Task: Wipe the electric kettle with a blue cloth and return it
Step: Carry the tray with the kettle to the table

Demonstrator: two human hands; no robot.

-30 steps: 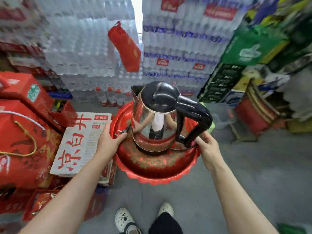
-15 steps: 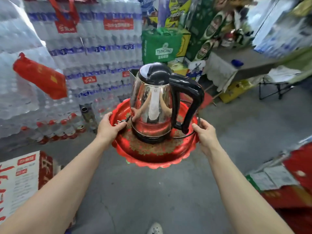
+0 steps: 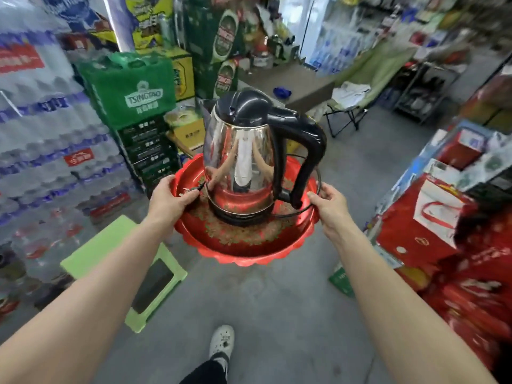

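A shiny steel electric kettle (image 3: pixel 241 162) with a black lid and black handle stands upright on a round red tray (image 3: pixel 243 248), held out in front of me above the floor. My left hand (image 3: pixel 170 196) grips the tray's left rim, thumb over the edge. At the opposite rim, my right hand (image 3: pixel 328 202) holds the tray beside the kettle's handle and a thin black cord. A blue cloth (image 3: pixel 282 92) lies on the brown table (image 3: pixel 304 84) beyond the kettle.
A green plastic stool (image 3: pixel 122 264) stands on the floor at lower left. Stacked water bottle packs (image 3: pixel 50 139) fill the left, green beer crates (image 3: pixel 133 92) behind them. Red gift bags (image 3: pixel 448 234) crowd the right. A folding chair (image 3: pixel 349 106) sits by the table.
My view has swung to the right with the tray and kettle held steady; the bottle wall slid left, and the table, stool and red bags came into view.
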